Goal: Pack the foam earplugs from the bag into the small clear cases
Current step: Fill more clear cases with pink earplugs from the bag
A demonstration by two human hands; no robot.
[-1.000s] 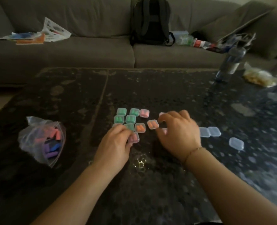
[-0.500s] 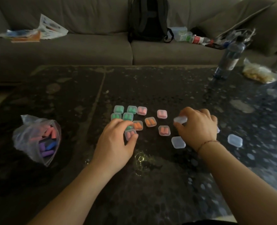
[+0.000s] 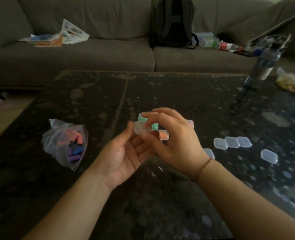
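We're now lifting an empty clear case (image 3: 142, 129) off the counter (image 3: 177, 94), both hands' fingers (image 3: 147, 118) pinching it, readying it for filling.

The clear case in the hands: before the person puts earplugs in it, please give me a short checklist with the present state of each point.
1. Clear case held by both hands: ok; left hand below it, right hand on top.
2. Case lid open: cannot tell, fingers cover it.
3. Case empty: ok, no colour shows inside.
4. Bag of earplugs within reach and open: ok, it lies at the left, mouth toward the person.
5. A hand free to fetch earplugs: not ok.
6. Spare empty cases ready: ok, at the right.
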